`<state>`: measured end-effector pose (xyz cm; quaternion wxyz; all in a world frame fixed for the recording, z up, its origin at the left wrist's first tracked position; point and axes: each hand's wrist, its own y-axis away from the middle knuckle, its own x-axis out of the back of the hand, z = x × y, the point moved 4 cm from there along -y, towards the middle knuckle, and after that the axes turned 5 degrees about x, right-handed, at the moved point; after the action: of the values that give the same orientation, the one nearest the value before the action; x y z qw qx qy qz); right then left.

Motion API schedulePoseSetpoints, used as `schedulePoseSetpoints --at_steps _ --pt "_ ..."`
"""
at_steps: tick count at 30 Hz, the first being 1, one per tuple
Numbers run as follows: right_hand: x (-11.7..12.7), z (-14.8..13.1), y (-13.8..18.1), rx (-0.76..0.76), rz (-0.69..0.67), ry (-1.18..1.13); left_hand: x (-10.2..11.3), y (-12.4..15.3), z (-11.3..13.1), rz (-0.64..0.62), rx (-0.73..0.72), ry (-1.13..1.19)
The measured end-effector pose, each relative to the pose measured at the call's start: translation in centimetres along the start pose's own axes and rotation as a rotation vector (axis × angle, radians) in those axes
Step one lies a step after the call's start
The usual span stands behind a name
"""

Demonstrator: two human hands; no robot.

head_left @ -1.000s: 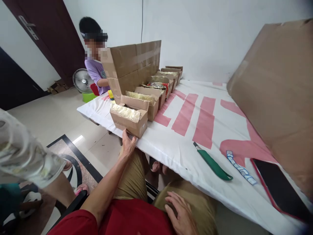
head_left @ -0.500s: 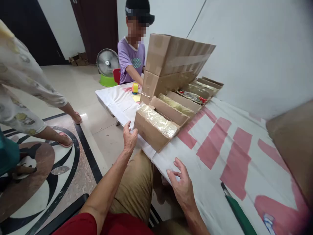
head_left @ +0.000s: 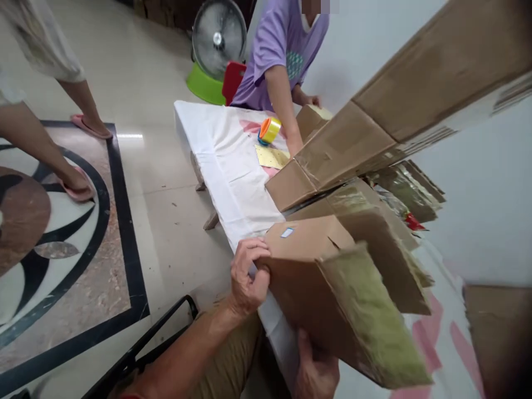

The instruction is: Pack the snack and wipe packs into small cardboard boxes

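Note:
A small open cardboard box (head_left: 307,277) filled with golden plastic-wrapped packets is lifted and tilted off the near edge of the table. My left hand (head_left: 246,277) grips its left end, fingers curled over the corner. My right hand (head_left: 316,372) holds it from underneath; its fingers are mostly hidden by the box. More open boxes of the same kind (head_left: 386,244) stand in a row just behind it.
A white cloth with pink marks covers the low table (head_left: 226,166). A large cardboard box (head_left: 374,133) stands on it. A person in a purple shirt (head_left: 282,50) sits at the far end beside a tape roll (head_left: 269,131). A fan (head_left: 219,39) and another person's legs (head_left: 75,183) are on the floor to the left.
Both my hands have taken hold of the nearest box and lifted it towards me. My view has swung left and down, closer to the table.

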<state>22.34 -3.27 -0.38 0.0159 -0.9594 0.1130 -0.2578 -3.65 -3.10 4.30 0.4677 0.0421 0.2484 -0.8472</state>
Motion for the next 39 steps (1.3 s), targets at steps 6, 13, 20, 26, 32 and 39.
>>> schedulePoseSetpoints --at_steps 6,13,20,26,32,39 --pt "1.8 1.2 0.9 -0.044 0.027 0.016 0.3 0.5 1.0 -0.037 -0.010 0.073" --pt "1.4 -0.4 -0.1 -0.010 -0.033 0.071 1.6 -0.8 -1.3 0.017 0.129 0.045" --pt "6.3 0.1 -1.4 -0.051 -0.110 0.138 2.3 -2.4 -1.9 -0.317 0.515 0.107" --pt "8.0 0.6 -1.3 -0.094 -0.101 0.163 0.8 -2.0 -1.9 -0.490 0.482 -0.031" --pt "7.4 0.5 -0.9 -0.095 -0.006 0.172 -0.2 -1.3 -2.4 -0.617 0.418 -0.048" --pt "7.3 0.9 -0.6 -0.104 -0.014 0.069 0.0 -1.7 -2.4 -0.572 0.599 0.073"
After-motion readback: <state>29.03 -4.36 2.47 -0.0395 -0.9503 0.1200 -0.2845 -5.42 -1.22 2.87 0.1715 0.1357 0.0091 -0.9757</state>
